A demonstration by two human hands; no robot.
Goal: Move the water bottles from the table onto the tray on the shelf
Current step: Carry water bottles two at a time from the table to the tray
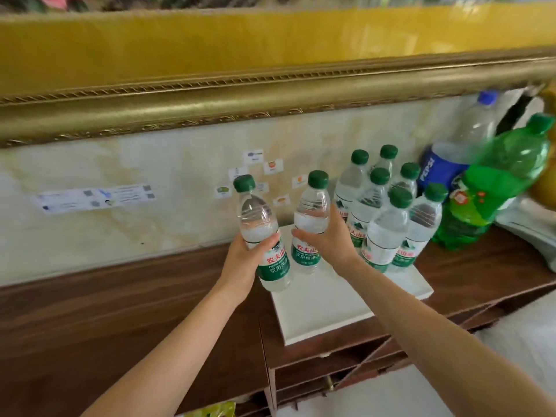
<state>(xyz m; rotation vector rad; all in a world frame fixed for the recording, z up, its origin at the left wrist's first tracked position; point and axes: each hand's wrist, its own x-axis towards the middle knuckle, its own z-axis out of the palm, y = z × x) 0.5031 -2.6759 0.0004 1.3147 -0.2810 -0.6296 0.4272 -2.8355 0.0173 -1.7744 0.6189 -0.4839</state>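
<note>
Left hand (243,260) and right hand (328,239) each wrapped around 1 water bottle (263,236) over the tray (325,308) — setting down close risks toppling the 6 bottles (388,212) packed behind.

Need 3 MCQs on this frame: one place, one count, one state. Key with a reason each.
1. Where is the white tray?
A. on the wooden shelf top
B. on the floor
C. on a chair

2. How many small green-capped bottles stand ungripped on the tray?
A. two
B. four
C. six

3. What is the left hand doing?
A. resting empty
B. gripping a water bottle
C. twisting off a cap

Key:
1 A, the tray lies on the shelf.
2 C, six caps show in the bottle cluster.
3 B, its fingers wrap the left bottle; the right hand grips the right bottle.
</note>
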